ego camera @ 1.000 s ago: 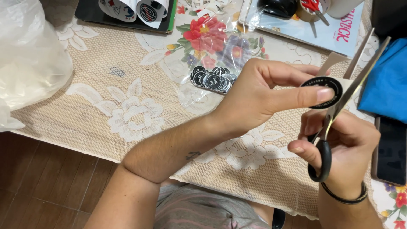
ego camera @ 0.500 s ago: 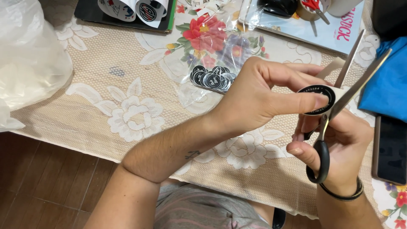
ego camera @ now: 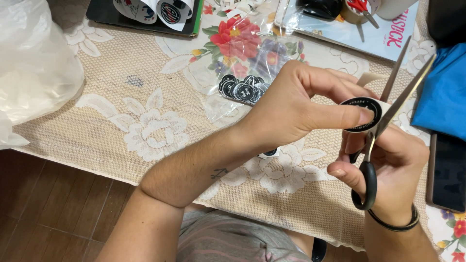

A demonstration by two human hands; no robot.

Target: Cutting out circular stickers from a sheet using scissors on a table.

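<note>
My left hand pinches a round black-and-white sticker on a strip of white backing paper, thumb on top of it. My right hand grips black-handled scissors, whose blades are spread apart and meet the paper right at the sticker's edge. Both hands hover above the right side of a table covered with a beige lace cloth. A pile of cut round stickers lies on a clear plastic bag just left of my left hand.
A white plastic bag sits at the left edge. A dark tray with sticker sheets lies at the back. A blue cloth and a dark phone are at the right. A second pair of scissors rests at the back right.
The sticker has turned slightly in my left hand, and the scissor blades have shifted along its edge. Both hands stay in nearly the same place.
</note>
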